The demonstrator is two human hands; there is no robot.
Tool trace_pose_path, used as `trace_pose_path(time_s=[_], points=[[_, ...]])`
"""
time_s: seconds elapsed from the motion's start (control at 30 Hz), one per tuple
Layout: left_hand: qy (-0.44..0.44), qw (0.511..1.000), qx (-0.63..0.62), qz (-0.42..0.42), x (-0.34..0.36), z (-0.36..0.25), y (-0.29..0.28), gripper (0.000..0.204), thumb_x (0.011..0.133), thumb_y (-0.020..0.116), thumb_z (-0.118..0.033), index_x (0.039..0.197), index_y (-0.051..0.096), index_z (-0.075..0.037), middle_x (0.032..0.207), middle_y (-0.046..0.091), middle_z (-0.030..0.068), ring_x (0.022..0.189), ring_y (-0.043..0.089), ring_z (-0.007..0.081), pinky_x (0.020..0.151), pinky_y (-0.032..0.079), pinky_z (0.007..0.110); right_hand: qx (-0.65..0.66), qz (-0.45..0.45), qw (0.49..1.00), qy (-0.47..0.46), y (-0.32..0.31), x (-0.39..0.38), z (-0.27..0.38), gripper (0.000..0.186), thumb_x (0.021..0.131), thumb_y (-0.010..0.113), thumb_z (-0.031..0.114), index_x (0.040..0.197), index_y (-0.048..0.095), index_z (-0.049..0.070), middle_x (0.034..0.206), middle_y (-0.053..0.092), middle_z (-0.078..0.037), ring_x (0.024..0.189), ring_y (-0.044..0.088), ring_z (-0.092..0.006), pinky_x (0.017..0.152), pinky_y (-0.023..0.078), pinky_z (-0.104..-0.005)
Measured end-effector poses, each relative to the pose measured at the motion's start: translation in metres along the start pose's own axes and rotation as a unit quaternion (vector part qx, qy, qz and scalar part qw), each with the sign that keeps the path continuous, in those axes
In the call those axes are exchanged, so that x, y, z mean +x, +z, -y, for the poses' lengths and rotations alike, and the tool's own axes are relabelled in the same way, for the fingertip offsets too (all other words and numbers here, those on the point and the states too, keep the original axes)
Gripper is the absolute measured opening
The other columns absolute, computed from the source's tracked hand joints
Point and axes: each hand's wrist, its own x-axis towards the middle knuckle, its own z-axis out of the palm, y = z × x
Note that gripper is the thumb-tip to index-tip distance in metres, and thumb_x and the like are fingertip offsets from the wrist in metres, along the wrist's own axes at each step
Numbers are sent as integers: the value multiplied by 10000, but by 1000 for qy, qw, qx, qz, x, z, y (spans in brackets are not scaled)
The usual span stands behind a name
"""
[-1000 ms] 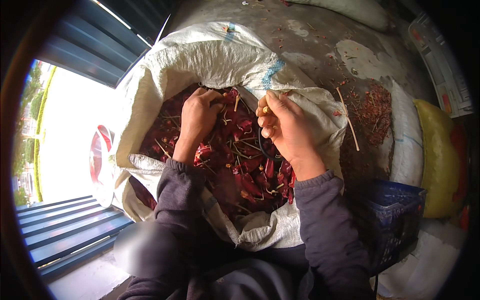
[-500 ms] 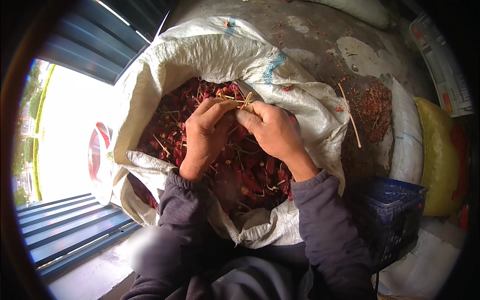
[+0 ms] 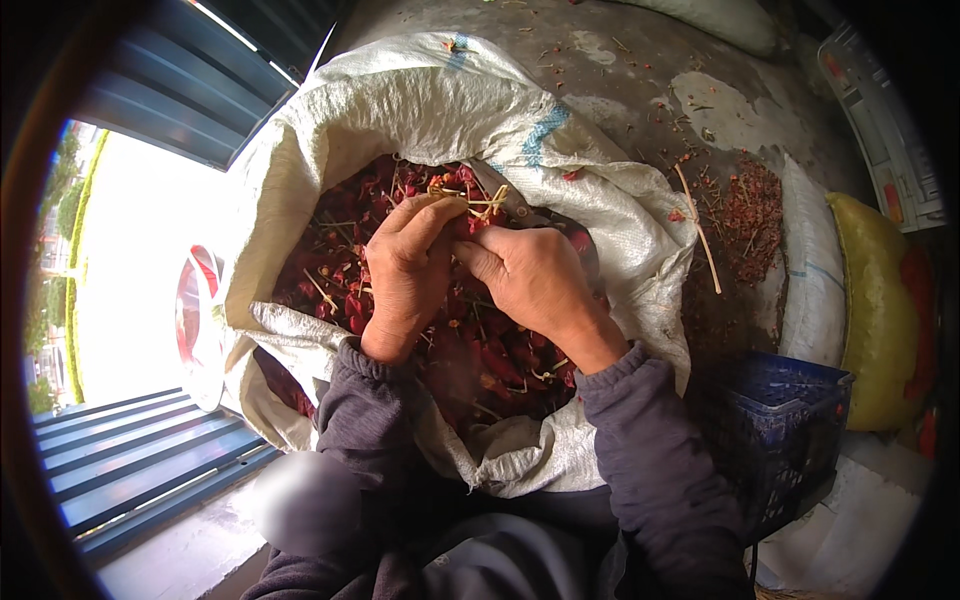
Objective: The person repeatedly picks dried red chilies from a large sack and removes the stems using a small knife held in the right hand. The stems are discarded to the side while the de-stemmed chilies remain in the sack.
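A large white woven sack lies wide with its mouth rolled back, full of dried red chilies mixed with pale stems. Over the chilies, my left hand is closed in a pinch on a small bunch of dry stems, whose forked ends stick out to the right. Close beside it, thumb toward the left fingertips, my right hand is closed too. Its fingertips are tucked under, so what they grip is hidden; a bit of red shows between the two hands.
At the lower right stands a blue plastic crate. Beyond it are a white sack and a yellow sack. Red scraps and a long dry stalk lie on the floor. Blue corrugated metal borders the bright opening at left.
My right hand has moved slightly left and down, its knuckles turning upward and its fingers curling in. My left hand has shifted a little left, still on the stems.
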Motion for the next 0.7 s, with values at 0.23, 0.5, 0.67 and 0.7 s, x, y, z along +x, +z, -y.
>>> trace_pose_path(time_s=[0.23, 0.5, 0.67, 0.7], points=[[-261, 915, -307, -3, -1, -11, 1, 367, 959, 641, 29, 1320, 605, -24, 1071, 700, 21, 837, 627, 87, 697, 500, 235, -85, -50, 994, -53, 3, -1, -1, 253, 943, 679, 252, 756, 603, 99, 604, 603, -111, 571, 648, -329, 499, 502, -426], [-390, 845, -360, 69, -2, -4, -8, 286, 935, 735, -64, 1208, 661, -22, 860, 638, -25, 696, 509, 26, 596, 406, 202, -206, -32, 971, -114, 5, -5, -5, 182, 891, 695, 225, 766, 602, 132, 630, 606, -69, 554, 661, -276, 492, 517, -408], [-303, 906, -295, 40, -8, 4, -1, 231, 919, 710, 19, 1147, 686, 0, 937, 710, 13, 818, 641, 83, 708, 530, 245, -52, -17, 999, -1, -10, 1, 7, 365, 975, 667, 393, 803, 586, 82, 674, 643, -117, 601, 669, -332, 525, 508, -442], [-235, 940, -234, 78, -7, 0, -5, 258, 887, 703, 61, 1138, 686, 8, 977, 744, 52, 894, 693, 134, 796, 562, 285, -44, -12, 999, 2, -11, 1, 7, 391, 981, 655, 418, 810, 585, 75, 684, 649, -127, 614, 671, -340, 531, 506, -447]])
